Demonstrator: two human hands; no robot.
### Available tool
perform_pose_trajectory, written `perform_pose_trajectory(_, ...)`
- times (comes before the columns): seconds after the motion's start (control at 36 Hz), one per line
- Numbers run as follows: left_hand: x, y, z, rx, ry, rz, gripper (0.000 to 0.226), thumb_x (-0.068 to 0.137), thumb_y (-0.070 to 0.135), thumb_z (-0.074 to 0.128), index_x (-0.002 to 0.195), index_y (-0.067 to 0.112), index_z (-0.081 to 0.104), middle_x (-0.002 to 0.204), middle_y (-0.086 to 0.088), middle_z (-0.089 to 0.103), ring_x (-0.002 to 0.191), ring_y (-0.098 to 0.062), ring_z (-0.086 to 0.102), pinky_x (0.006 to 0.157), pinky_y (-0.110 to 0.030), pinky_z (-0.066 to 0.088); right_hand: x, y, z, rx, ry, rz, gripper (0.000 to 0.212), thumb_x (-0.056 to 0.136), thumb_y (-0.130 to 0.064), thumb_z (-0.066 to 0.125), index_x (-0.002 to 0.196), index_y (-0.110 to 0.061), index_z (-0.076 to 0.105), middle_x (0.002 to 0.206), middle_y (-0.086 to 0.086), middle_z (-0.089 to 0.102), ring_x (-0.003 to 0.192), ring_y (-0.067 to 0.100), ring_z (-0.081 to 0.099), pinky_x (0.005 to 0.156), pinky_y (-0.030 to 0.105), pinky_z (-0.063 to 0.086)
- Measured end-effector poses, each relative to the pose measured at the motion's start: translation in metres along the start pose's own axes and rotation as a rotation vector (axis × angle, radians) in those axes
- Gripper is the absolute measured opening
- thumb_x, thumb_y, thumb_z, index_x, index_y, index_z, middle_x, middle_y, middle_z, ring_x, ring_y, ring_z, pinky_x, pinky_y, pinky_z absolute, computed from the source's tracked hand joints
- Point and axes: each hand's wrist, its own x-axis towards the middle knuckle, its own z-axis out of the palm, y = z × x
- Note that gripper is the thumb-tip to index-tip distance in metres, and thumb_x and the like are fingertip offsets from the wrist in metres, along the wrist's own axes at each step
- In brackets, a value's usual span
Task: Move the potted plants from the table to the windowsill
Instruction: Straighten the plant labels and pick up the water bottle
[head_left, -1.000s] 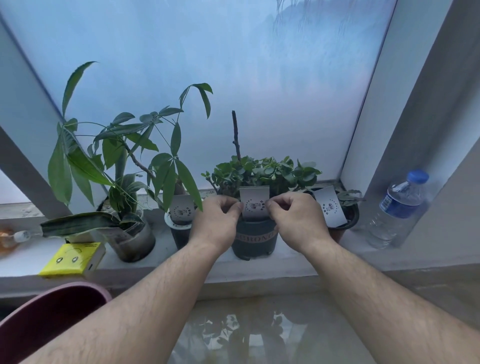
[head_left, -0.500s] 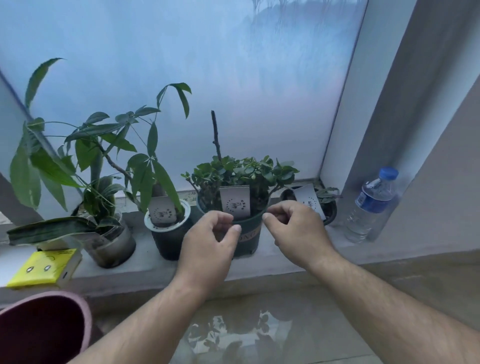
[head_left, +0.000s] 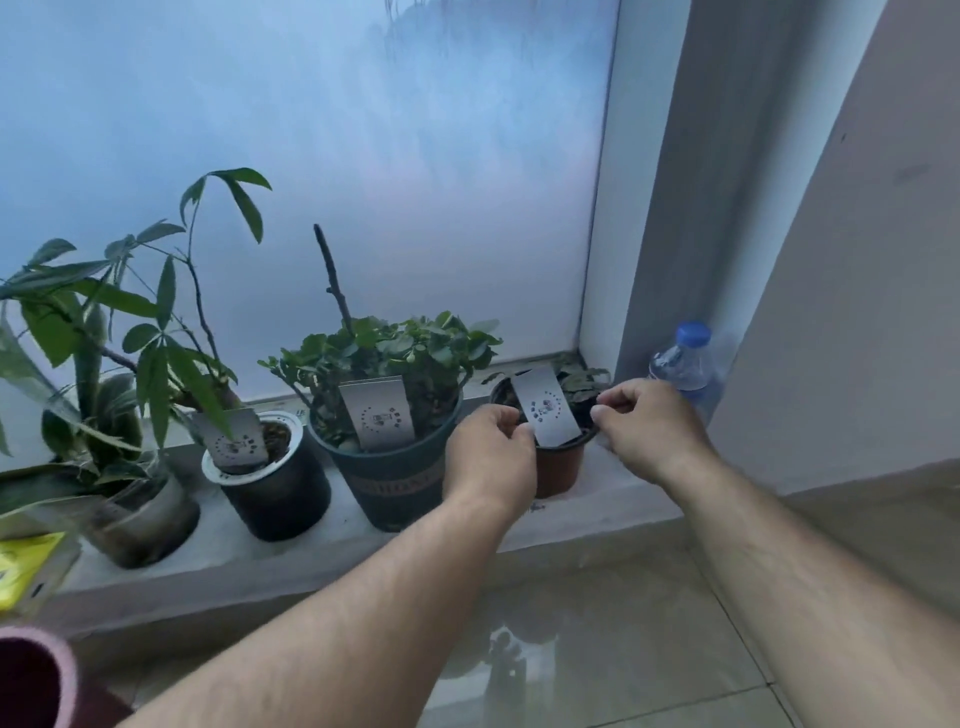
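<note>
Pot: small brown plastic pot (head_left: 558, 470) stands on the grey stone windowsill (head_left: 337, 535), rightmost of the row, beside the dark green pot (head_left: 397, 488).
Left hand (head_left: 493, 457): grip curled on the pot's left rim.
Right hand (head_left: 649, 428): grip pinching the right rim.
Tag: white card (head_left: 545, 410) upright between both hands.

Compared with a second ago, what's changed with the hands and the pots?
Both hands left the middle green pot and moved right. The left hand and right hand now pinch the brown pot at its rim. All pots stayed on the windowsill.
</note>
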Motion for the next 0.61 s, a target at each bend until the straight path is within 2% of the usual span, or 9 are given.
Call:
perform_pose_trajectory(0.08,0.014,0.007,0.011,0.087,0.045,-0.015,0.005,0.094,0.031,0.059,0.091,0.029,0.063,0.1,-0.002,0.072,0.088,-0.028,0.073,0.08,-0.048,0.062,0.006,0.003,0.006,-0.036,-0.029,0.001,0.009,0.091,-0.022,0.067,0.085,-0.023,0.074,0.088,-0.001,0.075,0.085,0.018,0.069,0.074,0.027,0.05)
perform_pose_trajectory(0.17,0.026,0.013,0.018,0.196,0.085,-0.019,0.027,0.096,0.027,0.057,0.07,0.023,0.057,0.092,-0.006,0.073,0.081,-0.028,0.073,0.078,-0.043,0.062,0.011,0.005,0.011,-0.056,-0.061,-0.002,0.016,0.09,-0.023,0.066,0.075,-0.023,0.074,0.083,-0.003,0.075,0.081,0.017,0.068,0.071,0.026,0.048)
perform_pose_trajectory(0.28,0.036,0.017,0.023,0.309,0.111,-0.016,0.028,0.095,0.027,0.057,0.08,0.012,0.075,0.082,-0.007,0.075,0.076,-0.025,0.071,0.071,-0.032,0.059,0.014,0.004,0.016,-0.086,-0.076,0.001,0.02,0.089,-0.021,0.064,0.077,-0.016,0.079,0.079,0.0,0.075,0.077,0.019,0.068,0.066,0.026,0.047)
perform_pose_trajectory(0.39,0.043,0.016,0.027,0.313,0.113,-0.045,0.033,0.094,0.027,0.059,0.073,0.007,0.076,0.073,-0.01,0.074,0.067,-0.026,0.07,0.066,-0.032,0.057,0.016,0.005,0.018,-0.124,-0.076,0.005,0.022,0.085,-0.02,0.063,0.074,-0.012,0.079,0.076,0.003,0.077,0.074,0.022,0.071,0.066,0.032,0.056)
perform_pose_trajectory(0.47,0.044,0.014,0.028,0.306,0.115,-0.057,0.031,0.094,0.026,0.061,0.07,0.009,0.072,0.072,-0.006,0.072,0.061,-0.023,0.062,0.056,-0.024,0.044,0.016,0.005,0.019,-0.14,-0.101,0.008,0.021,0.085,-0.02,0.062,0.071,-0.014,0.077,0.074,0.002,0.077,0.073,0.023,0.07,0.063,0.03,0.054)
perform_pose_trajectory(0.56,0.045,0.014,0.027,0.258,0.096,-0.05,0.023,0.094,0.028,0.061,0.08,0.015,0.074,0.083,-0.004,0.075,0.069,-0.022,0.065,0.062,-0.025,0.047,0.014,0.004,0.018,-0.106,-0.114,0.016,0.021,0.087,-0.024,0.064,0.069,-0.022,0.075,0.076,-0.003,0.075,0.075,0.018,0.068,0.066,0.026,0.05)
perform_pose_trajectory(0.61,0.045,0.018,0.026,0.209,0.098,-0.028,0.024,0.094,0.026,0.061,0.074,0.018,0.072,0.083,-0.003,0.075,0.074,-0.023,0.068,0.069,-0.029,0.053,0.012,0.003,0.016,-0.063,-0.107,0.015,0.02,0.087,-0.025,0.065,0.071,-0.02,0.076,0.077,-0.004,0.075,0.077,0.018,0.069,0.07,0.028,0.053)
